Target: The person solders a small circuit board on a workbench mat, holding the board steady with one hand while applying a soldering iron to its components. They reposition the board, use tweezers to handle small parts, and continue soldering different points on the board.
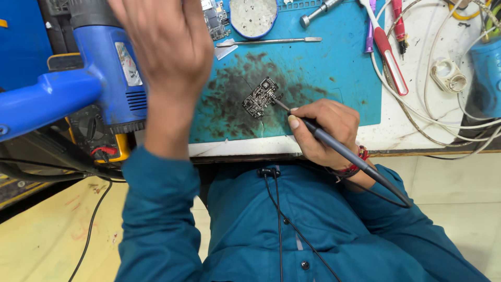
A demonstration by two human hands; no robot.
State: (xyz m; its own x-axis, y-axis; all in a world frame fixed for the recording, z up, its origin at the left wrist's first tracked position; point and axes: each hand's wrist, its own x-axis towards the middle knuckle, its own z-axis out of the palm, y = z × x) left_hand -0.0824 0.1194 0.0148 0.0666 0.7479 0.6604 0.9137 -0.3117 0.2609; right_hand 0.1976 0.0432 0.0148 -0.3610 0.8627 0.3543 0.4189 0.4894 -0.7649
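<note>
Circuit board (260, 97), small and dark, lies on the scorched middle of the blue mat (334, 68), near the tabletop's (407, 125) front edge. The right hand (326, 130) grips a dark soldering iron (344, 151) like a pen, tip touching the board's edge. The left hand (164, 42) is raised, fingers loose, beside a blue heat gun (78, 89).

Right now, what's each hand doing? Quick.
Left hand: raised in front of the blue heat gun, fingers out of frame; grip cannot be told.
Right hand: closed on the soldering iron, tip at the circuit board.
</note>
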